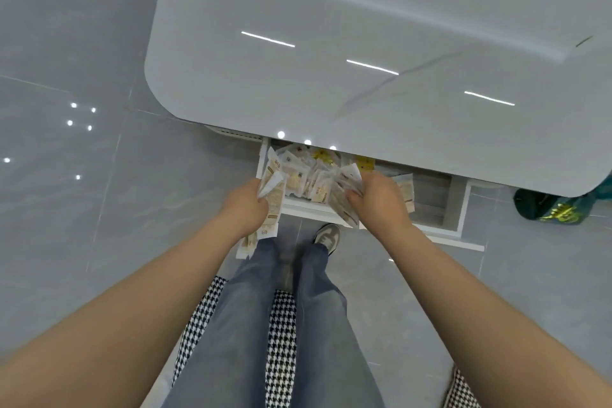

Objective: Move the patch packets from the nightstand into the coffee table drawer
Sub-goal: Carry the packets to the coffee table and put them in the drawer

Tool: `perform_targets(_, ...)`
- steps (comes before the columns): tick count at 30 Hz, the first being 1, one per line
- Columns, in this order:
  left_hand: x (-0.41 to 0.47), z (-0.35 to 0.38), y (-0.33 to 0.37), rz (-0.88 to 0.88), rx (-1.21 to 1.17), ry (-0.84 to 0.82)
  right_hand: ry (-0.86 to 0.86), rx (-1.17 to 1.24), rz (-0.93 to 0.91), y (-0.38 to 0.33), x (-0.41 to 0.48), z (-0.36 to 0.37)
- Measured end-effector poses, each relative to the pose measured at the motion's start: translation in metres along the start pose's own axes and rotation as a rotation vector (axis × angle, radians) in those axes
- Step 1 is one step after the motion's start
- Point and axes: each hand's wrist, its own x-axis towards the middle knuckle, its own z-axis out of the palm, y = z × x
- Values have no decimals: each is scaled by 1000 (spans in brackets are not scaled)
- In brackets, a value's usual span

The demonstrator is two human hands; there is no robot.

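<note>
The desk point(364, 43) is the biggest thing here, a glossy white top with a faint grey vein. Its drawer point(463, 209) stands pulled out toward me from under the near edge, so I can drop things straight in.

My left hand point(246, 205) is at the drawer's left corner, fingers curled round a bunch of patch packets point(273, 205). Several of them trail down past the drawer front, so I judge this bunch is not yet in. My right hand point(381, 200) is over the middle of the drawer, fingers closed on another bunch, low enough to set them on the heap of packets point(308, 175) already lying in the left half. The right half is mostly bare grey bottom.

Around the desk is a polished grey tile floor point(66, 209) that mirrors ceiling lights. A green bag point(549, 205) sits on it beyond the drawer's right end, and my shoe point(328, 237) is just below the drawer front.
</note>
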Motion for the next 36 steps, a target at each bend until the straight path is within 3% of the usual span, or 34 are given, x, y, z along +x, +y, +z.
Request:
perform_targets(11, 82, 40, -22, -61, -7, -41, 69, 0, -6, 37, 67, 60)
perform_targets(19, 134, 60, -15, -69, -155, -79, 92, 9, 9, 55, 103, 96)
perform_targets(28, 177, 82, -13, -80, -217, 32, 52, 2, 9, 73, 141, 126)
perform_targets(36, 192, 101, 1, -36, -185, -7, 60, 27, 86, 101, 147, 130)
